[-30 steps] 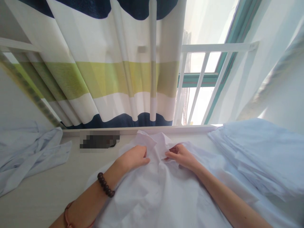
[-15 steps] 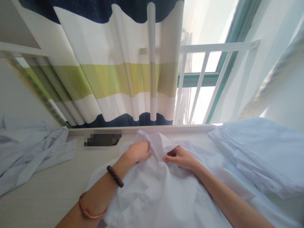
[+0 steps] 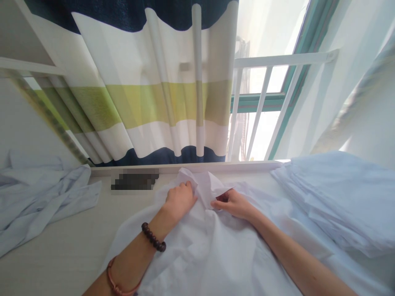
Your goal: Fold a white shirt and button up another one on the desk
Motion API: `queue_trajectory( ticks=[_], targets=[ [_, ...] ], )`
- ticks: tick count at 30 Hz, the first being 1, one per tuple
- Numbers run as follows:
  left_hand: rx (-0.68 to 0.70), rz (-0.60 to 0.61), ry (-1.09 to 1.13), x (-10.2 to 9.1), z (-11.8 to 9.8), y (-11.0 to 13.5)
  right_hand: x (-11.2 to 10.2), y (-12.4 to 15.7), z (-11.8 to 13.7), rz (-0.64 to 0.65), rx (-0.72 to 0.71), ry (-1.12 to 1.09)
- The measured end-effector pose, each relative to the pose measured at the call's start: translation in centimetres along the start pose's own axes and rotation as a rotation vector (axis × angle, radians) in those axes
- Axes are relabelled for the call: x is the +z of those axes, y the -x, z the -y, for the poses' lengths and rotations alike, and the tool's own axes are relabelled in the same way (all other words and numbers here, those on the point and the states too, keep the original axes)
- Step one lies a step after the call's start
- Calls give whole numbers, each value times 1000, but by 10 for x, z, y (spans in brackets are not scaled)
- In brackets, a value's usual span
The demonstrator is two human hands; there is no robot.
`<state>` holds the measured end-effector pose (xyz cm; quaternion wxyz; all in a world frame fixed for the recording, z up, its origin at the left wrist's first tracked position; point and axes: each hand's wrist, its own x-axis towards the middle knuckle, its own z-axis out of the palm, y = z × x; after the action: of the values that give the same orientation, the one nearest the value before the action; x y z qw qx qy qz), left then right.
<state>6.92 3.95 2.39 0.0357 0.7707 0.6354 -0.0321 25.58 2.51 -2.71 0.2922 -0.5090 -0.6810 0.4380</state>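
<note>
A white shirt (image 3: 197, 246) lies spread in front of me, its collar end (image 3: 202, 185) at the far side near the raised edge. My left hand (image 3: 182, 199) is closed on the cloth just left of the collar, fingers curled and partly hidden. On the other side, my right hand (image 3: 233, 202) pinches the collar's right edge between thumb and fingers. A small gap of cloth separates the two hands. Dark beads (image 3: 153, 237) and a copper-coloured bangle (image 3: 119, 283) circle my left wrist and forearm.
Crumpled white garments (image 3: 46, 197) lie at the left, and a folded white stack (image 3: 342, 201) at the right. A blurred-out dark object (image 3: 135, 181) rests near the raised edge (image 3: 247, 166). Beyond hang a striped curtain (image 3: 166, 102) and a white railing (image 3: 284, 61) before a window.
My left wrist and forearm have shifted slightly right, and the left knuckles have risen a little at the collar. My right hand stays almost where it was.
</note>
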Motion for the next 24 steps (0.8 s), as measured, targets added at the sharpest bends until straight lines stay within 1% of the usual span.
queue_trajectory(
  ticks=[2, 5, 8, 10, 12, 14, 16, 17, 19, 21, 24],
  targets=[
    [-23, 23, 13, -1, -4, 1, 0, 1, 0, 4, -15, -4],
    [-7, 47, 86, -4, -5, -3, -1, 2, 1, 15, -29, -17],
    [24, 55, 209, -12, 3, -10, -1, 1, 0, 15, -16, -34],
    [41, 72, 298, -23, 13, -14, -1, 0, 0, 2, 3, -61],
    [65, 82, 477, -38, 22, -16, -2, -1, 1, -16, 24, -100],
    [97, 85, 755, -52, 28, -16, -2, -2, 2, -29, 40, -145],
    [127, 117, 1064, -59, 28, -16, -3, -3, 3, -40, 35, -192],
    [140, 143, 1177, -58, 25, -16, -4, -3, 4, -47, 23, -215],
    [154, 188, 1325, -46, 15, -19, -5, -3, 4, -71, -12, -251],
    [142, 200, 1364, -22, 4, -24, -6, -4, 4, -99, -44, -267],
    [84, 171, 1387, 17, -6, -32, -5, -6, 1, -134, -76, -276]
  ],
)
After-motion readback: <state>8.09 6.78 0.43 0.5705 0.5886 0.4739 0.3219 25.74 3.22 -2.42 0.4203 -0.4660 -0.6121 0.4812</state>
